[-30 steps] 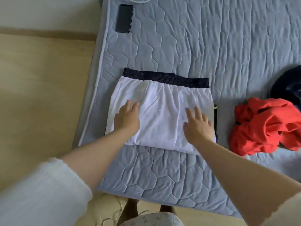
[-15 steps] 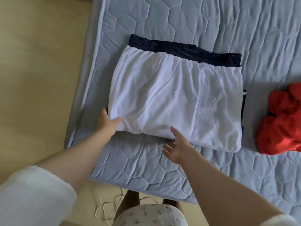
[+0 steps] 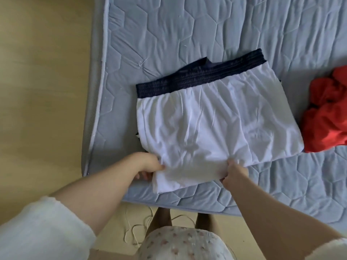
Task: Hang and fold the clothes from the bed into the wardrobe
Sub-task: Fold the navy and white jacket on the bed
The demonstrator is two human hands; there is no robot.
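A folded white garment [image 3: 212, 124] with a dark navy waistband lies on the blue quilted mattress [image 3: 187, 34], its near edge lifted slightly off the bed. My left hand [image 3: 148, 166] grips the garment's near left corner, thumb on top and fingers underneath. My right hand [image 3: 234, 173] pinches the near edge further right, with fingers tucked under the cloth. A crumpled red garment [image 3: 326, 113] sits on the mattress just to the right of the white one.
The mattress corner and its left edge [image 3: 93, 128] border a light wooden floor [image 3: 41, 91]. A thin white cord [image 3: 139, 228] lies on the floor by my legs, below the bed's near edge.
Both hands went from lying flat on the garment to its near edge, slid under it and took hold. The garment now sits skewed, with its near edge raised.
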